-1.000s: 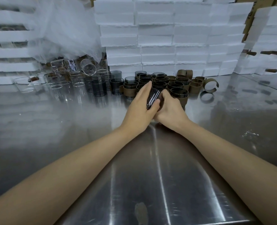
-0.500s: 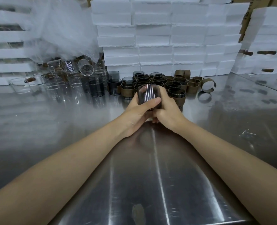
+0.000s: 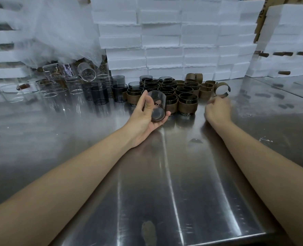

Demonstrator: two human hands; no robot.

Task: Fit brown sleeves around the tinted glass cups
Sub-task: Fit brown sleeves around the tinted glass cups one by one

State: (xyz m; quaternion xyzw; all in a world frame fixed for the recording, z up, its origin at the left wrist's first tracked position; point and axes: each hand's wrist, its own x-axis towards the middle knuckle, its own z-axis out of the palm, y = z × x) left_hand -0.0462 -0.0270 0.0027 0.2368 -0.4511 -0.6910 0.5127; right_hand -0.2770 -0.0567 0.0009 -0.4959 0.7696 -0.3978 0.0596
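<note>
Tinted cup [image 3: 158,102] rests in curled left fingers [image 3: 165,115].

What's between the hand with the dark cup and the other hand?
In the head view, a sleeved cup stands on the steel table between the left hand, gripping a bare cup, and the right hand.

table: steel [image 3: 165,183], glare-streaked; rear: stacked white foam boxes [image 3: 165,41]; cardboard [image 3: 259,20] top right
</note>
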